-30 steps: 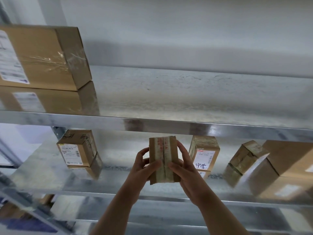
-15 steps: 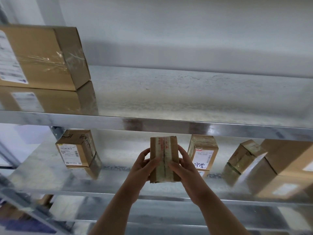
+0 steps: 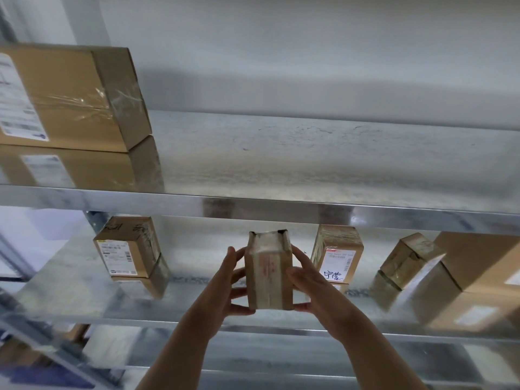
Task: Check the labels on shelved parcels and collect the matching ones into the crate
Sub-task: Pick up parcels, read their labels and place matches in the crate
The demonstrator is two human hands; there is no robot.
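Head view: in the lower centre of the frame, both hands hold one small taped parcel (image 3: 268, 277) upright in the opening of the middle shelf (image 3: 73, 291). The left hand (image 3: 225, 285) grips its left side, with the fingers spread up along the edge and the thumb curled under the bottom corner. The right hand (image 3: 315, 288) clasps the right side in the same way, with the thumb across the facing side. The parcel's top end, covered in pale tape, tips toward the camera, and there is faint red print on the brown face below it. Whether its base touches the shelf cannot be told.

To the left of the hands on the same shelf stands a labelled box (image 3: 126, 246). Just right of them is a box with a handwritten label (image 3: 336, 254). Further right is a small tilted box (image 3: 408, 260), and beside it, at the right edge of the frame, a large carton (image 3: 484, 266).

The upper shelf (image 3: 281, 205) crosses the middle of the frame. On it, in the upper left, lies a long flat carton (image 3: 70, 97) with clear tape and a white shipping label. Its reflection shows in the metal beneath.
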